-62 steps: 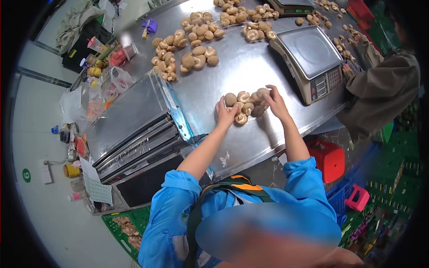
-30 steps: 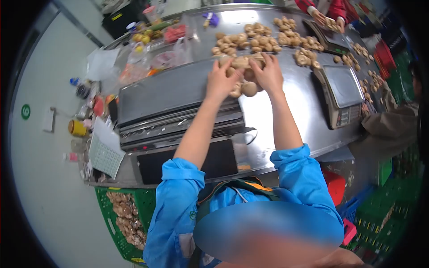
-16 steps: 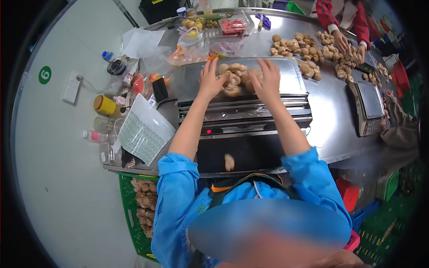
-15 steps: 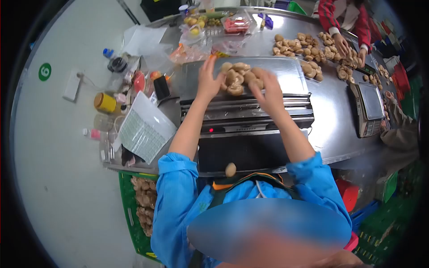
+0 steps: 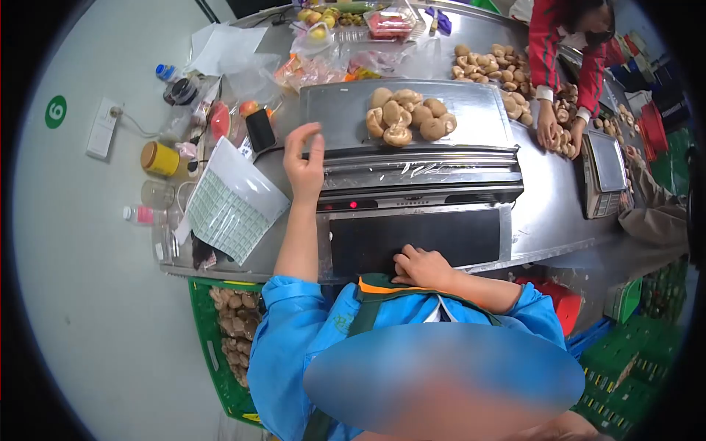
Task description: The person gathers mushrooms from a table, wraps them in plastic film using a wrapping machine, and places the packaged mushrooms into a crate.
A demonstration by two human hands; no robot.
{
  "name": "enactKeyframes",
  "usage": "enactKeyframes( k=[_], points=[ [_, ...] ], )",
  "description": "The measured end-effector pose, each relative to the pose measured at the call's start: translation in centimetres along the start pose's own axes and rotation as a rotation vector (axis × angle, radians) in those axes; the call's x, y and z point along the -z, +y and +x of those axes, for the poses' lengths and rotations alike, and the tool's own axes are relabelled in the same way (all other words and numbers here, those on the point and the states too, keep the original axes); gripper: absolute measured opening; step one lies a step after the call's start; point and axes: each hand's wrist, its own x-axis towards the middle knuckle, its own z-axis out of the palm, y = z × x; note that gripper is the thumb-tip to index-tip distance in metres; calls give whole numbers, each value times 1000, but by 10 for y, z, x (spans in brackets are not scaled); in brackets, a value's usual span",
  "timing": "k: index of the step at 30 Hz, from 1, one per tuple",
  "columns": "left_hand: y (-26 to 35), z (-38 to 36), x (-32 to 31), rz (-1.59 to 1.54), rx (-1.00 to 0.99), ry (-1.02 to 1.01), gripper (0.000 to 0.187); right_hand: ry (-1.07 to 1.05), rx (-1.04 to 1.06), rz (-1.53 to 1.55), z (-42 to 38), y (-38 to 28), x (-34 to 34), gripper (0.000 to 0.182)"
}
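Note:
A pile of brown shiitake mushrooms (image 5: 397, 117) rests on the flat metal top (image 5: 334, 110) of a film-wrapping machine (image 5: 441, 197). My left hand (image 5: 305, 160) is raised at the machine's left side, apart from the pile, with thumb and fingers spread and nothing in them. Low over the front edge of the machine's black plate (image 5: 368, 239) is my right hand (image 5: 425, 266). Its fingers are curled and closed; what they hold, if anything, is hidden beneath them.
Across the table a person in red sleeves (image 5: 543, 55) handles mushrooms beside a scale (image 5: 609, 165). More mushrooms (image 5: 493, 65) lie at the back. Papers (image 5: 235, 198), a phone (image 5: 260, 131) and jars (image 5: 162, 160) crowd the left. A green crate (image 5: 209, 345) of mushrooms stands below.
Both hands have left the pile on the metal top. My left hand moved left; my right came down to the front edge, where a loose mushroom lay. That mushroom no longer shows.

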Motion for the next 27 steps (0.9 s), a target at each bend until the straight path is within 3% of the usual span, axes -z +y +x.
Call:
enactKeyframes(
  k=[1, 4, 5, 7, 12, 14, 16, 18, 19, 21, 23, 25, 27],
  points=[
    [3, 2, -4, 90, -13, -122, 14, -88, -136, 37, -5, 2, 3, 37],
    [10, 5, -28, 219, -39, -353, 25, 552, -14, 126, 22, 27, 80, 43],
    [12, 8, -38, 249, -101, -410, 29, 679, -153, 103, 32, 32, 105, 49],
    [13, 13, -56, 277, -167, -462, 33, 857, -175, -15, 67, 49, 148, 55],
    [4, 20, -69, 347, -241, -625, 42, 737, -129, -88, 129, 94, 160, 62],
    [16, 21, -56, 337, -287, -576, 37, 719, -106, 27, 114, 76, 170, 57],
    [14, 28, -23, 414, -455, -699, 30, 853, -49, 301, 86, 85, 173, 42],
    [6, 40, 19, 511, -568, -983, 23, 632, -118, 111, 40, 125, 174, 29],
    [6, 47, 35, 508, -566, -984, 23, 491, -95, -36, 22, 139, 180, 25],
    [15, 55, 55, 828, -884, -1273, 30, 256, -5, -323, -3, 156, 190, 23],
    [15, 57, 54, 864, -971, -1272, 33, 110, 120, -581, -8, 162, 195, 36],
    [3, 61, 41, 828, -1122, -1229, 42, 65, 183, -603, 3, 173, 186, 39],
    [-17, 45, 23, 783, -1128, -1229, 41, 55, 278, -615, 16, 179, 173, 40]
  ],
)
